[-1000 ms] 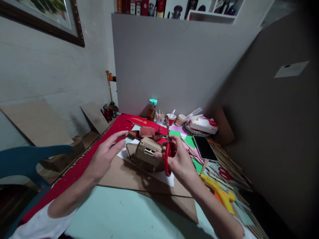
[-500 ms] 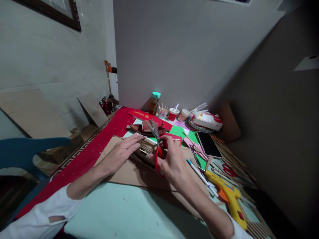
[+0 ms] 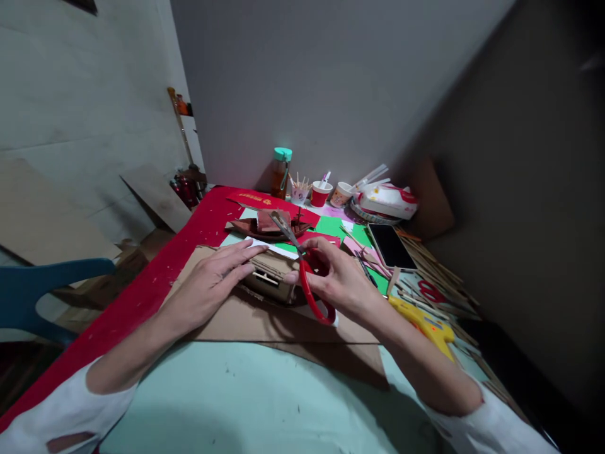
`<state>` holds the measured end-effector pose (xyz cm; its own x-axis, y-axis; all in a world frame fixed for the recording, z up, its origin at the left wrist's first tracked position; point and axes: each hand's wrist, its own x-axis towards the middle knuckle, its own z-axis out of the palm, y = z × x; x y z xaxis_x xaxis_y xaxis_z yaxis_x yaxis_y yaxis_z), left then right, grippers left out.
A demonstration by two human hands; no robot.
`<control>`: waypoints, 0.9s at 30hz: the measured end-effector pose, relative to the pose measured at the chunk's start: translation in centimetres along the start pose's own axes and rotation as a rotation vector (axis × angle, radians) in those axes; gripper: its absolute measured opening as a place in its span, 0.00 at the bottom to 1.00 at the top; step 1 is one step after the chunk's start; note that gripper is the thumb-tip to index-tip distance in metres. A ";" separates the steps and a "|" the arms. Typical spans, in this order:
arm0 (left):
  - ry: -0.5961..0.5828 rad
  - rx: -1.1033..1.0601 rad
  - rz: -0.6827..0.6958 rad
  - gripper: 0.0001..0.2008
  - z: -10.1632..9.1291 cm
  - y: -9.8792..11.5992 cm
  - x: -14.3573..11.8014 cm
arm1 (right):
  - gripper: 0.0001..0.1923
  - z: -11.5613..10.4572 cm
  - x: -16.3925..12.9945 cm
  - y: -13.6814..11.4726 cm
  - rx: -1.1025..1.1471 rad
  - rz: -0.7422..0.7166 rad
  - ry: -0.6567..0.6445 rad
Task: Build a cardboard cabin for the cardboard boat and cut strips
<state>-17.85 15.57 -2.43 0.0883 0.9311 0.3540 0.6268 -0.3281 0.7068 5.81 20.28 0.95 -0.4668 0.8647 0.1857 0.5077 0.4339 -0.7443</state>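
Observation:
My right hand (image 3: 344,274) grips a pair of scissors (image 3: 308,291) by the red handles, blades pointing up and away to the left. Under my hands is a brown cardboard model (image 3: 276,291) with a slot in its near side, perhaps a boat hull. My left hand (image 3: 208,280) lies with its fingers stretched out over the model's left end, fingertips at a white paper strip (image 3: 271,246). Beneath the model is a flat cardboard sheet (image 3: 222,321). A small brown model boat (image 3: 248,230) with a reddish cover stands just beyond the scissors.
A bottle (image 3: 280,176), paper cups (image 3: 321,195) and a tissue pack (image 3: 390,202) line the back. On the right lie a phone (image 3: 392,246), wooden sticks (image 3: 437,268), red-handled scissors (image 3: 431,291) and a yellow glue gun (image 3: 425,321). A blue chair (image 3: 61,274) stands left.
The scissor blades, apart before, now lie together. My right hand has turned the scissors, and the view has shifted. My left hand still rests on the cardboard model.

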 end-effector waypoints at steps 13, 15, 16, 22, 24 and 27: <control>0.051 -0.006 -0.071 0.23 -0.6 0.2 0.0 | 0.16 -0.6 -0.6 0.2 0.172 -0.075 0.053; 0.050 -0.022 -0.082 0.23 -0.6 0.4 -0.1 | 0.18 -1.9 -1.1 0.5 0.226 -0.069 0.136; 0.049 -0.033 -0.086 0.22 -0.6 0.5 -0.1 | 0.19 -2.6 -1.5 0.7 0.239 -0.056 0.186; 0.113 -0.097 -0.085 0.17 -1.9 1.0 -0.4 | 0.14 -5.6 -6.8 0.8 0.024 0.034 0.299; 0.207 -0.087 -0.082 0.14 -2.6 1.9 -1.4 | 0.09 -5.1 -9.1 0.5 -0.135 -0.035 0.308; 0.410 -0.057 -0.207 0.10 -2.1 4.2 -4.0 | 0.12 -3.1 -12.1 0.3 -0.301 -0.193 0.332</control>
<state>-17.18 10.15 0.45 -0.3550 0.8419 0.4064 0.5539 -0.1608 0.8169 13.90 10.76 0.45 -0.3416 0.7738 0.5335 0.6443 0.6060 -0.4665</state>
